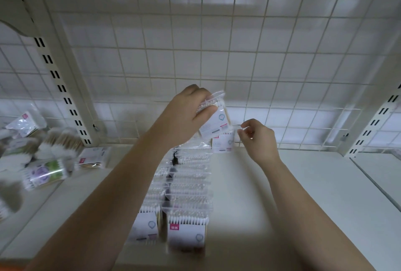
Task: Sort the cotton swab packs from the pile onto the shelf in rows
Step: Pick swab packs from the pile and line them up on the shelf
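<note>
My left hand (pixel 188 114) grips a clear cotton swab pack (pixel 217 119) with a white label, held in the air above the far end of the shelf. My right hand (pixel 258 138) hovers just right of that pack, fingers loosely curled and pinching toward its lower corner; whether they touch the plastic is unclear. Below, two rows of swab packs (pixel 188 186) run from the front edge toward the back. One pack (pixel 223 142) stands upright at the back, starting another row. A jumbled pile of packs (pixel 43 153) lies at the left.
The white shelf board (pixel 293 194) has bare surface to the right of the rows. A wire grid back panel (pixel 217 53) closes the rear. Slotted uprights (pixel 63 88) stand at left and right (pixel 373 123). One loose pack (pixel 93 157) lies flat by the left upright.
</note>
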`<action>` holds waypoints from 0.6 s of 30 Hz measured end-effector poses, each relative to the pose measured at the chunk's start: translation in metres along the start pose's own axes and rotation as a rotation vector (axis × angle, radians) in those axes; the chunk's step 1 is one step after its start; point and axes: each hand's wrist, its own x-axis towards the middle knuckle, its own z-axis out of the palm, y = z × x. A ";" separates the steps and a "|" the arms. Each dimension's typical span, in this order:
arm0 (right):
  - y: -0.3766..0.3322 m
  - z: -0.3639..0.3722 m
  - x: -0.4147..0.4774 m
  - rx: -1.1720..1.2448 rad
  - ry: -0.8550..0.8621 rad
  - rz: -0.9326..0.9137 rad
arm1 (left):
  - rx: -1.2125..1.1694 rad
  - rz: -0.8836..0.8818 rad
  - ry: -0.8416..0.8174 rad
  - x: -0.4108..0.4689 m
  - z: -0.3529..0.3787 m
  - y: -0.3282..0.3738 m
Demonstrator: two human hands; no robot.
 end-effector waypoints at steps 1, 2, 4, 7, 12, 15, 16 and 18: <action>0.002 -0.004 -0.002 -0.013 -0.001 -0.002 | -0.009 0.012 -0.019 0.005 0.007 0.001; 0.005 -0.009 -0.004 -0.028 -0.004 0.001 | -0.012 0.026 -0.043 0.010 0.015 0.002; 0.010 -0.017 -0.009 -0.055 -0.021 0.014 | -0.014 0.055 -0.106 0.018 0.030 0.001; 0.018 -0.024 -0.016 -0.101 -0.052 0.028 | -0.025 0.086 -0.201 0.026 0.049 -0.002; 0.029 -0.030 -0.026 -0.100 -0.061 0.070 | 0.042 0.056 -0.390 0.027 0.069 -0.001; 0.035 -0.032 -0.030 -0.104 -0.047 0.080 | 0.145 0.063 -0.446 0.024 0.076 -0.002; 0.037 -0.031 -0.032 -0.105 -0.047 0.081 | 0.170 0.070 -0.456 0.023 0.077 -0.004; 0.042 -0.029 -0.035 -0.107 -0.062 0.080 | 0.225 0.095 -0.490 0.022 0.080 -0.007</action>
